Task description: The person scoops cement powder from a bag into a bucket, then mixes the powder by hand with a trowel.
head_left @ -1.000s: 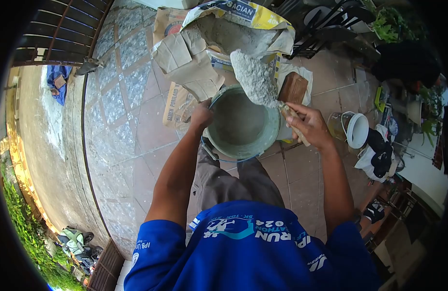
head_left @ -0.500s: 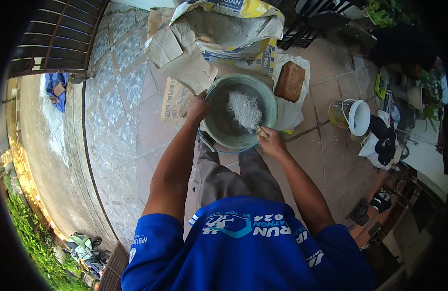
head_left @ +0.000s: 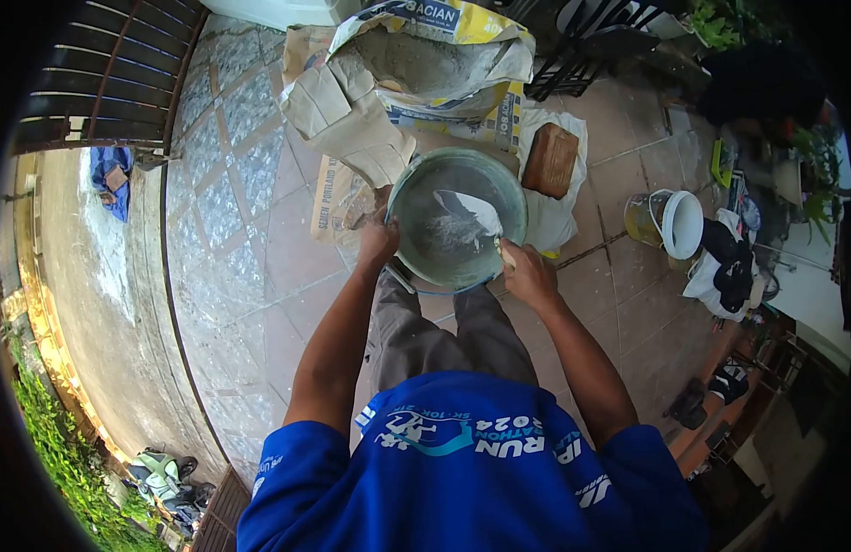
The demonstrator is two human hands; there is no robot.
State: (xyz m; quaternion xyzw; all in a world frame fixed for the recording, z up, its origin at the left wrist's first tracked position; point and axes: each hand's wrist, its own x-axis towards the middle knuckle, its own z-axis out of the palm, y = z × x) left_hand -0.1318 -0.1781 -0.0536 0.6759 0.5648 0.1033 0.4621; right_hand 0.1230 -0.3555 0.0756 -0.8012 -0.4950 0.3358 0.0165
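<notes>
A round green bucket [head_left: 515, 198] stands in front of my legs with grey powder [head_left: 453, 230] inside. My left hand [head_left: 379, 241] grips its rim on the left side. In my right hand [head_left: 528, 274] is the handle of a trowel [head_left: 478, 210], whose blade is tilted inside the bucket over the powder. Beyond the bucket lies an open cement sack [head_left: 416, 64] full of grey powder. A folded brown paper flap [head_left: 338, 110] hangs from the sack's left side, near the bucket rim.
A reddish-brown block [head_left: 550, 161] rests on a pale sack right of the bucket. Farther right are a white-rimmed pail [head_left: 681, 224] and white and black bags [head_left: 731, 267]. A metal gate [head_left: 108, 74] stands at the upper left, and black chairs at the top right.
The trowel, heaped with powder before, is now tilted and its blade is mostly bare; powder lies below it. My left hand has shifted slightly down along the rim.
</notes>
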